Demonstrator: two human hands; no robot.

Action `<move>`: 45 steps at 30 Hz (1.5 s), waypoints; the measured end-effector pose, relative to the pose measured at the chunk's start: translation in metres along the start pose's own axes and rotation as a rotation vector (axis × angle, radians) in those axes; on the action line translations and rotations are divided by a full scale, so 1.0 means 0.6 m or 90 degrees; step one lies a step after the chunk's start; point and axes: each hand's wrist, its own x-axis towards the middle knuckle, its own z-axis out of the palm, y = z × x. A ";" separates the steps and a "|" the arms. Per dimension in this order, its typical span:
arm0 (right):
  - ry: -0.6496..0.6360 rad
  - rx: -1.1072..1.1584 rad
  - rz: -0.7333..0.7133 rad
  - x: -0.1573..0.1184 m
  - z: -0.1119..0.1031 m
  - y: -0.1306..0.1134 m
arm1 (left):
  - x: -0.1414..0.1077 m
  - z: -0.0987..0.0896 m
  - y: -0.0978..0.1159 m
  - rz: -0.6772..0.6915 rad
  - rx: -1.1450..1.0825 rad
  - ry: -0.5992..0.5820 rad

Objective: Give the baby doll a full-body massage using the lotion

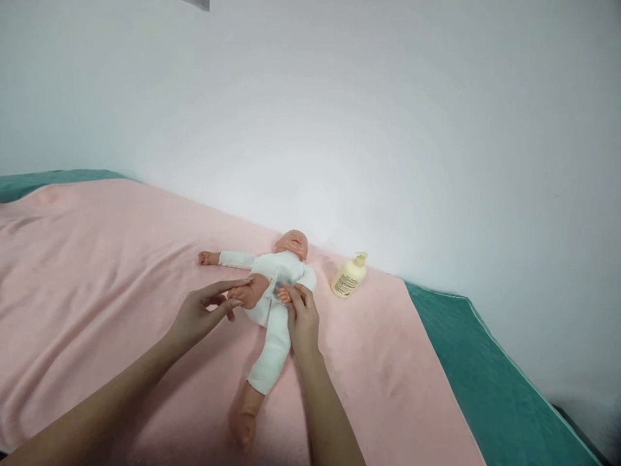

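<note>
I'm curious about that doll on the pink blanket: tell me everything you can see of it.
The doll lies face up on the pink blanket, its head toward the wall. Its body looks like white cloth; head, hands and lower legs look like smooth, skin-toned plastic or vinyl. One arm stretches sideways; the other bends over its middle, its small hand held by the person's right hand. The left hand holds one raised foot; the other leg extends toward the viewer.

A pale wall stands behind green cloth.
</note>
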 end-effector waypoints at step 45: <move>0.421 0.490 0.635 -0.008 -0.068 0.130 | -0.174 -0.053 -0.066 0.034 0.072 -0.148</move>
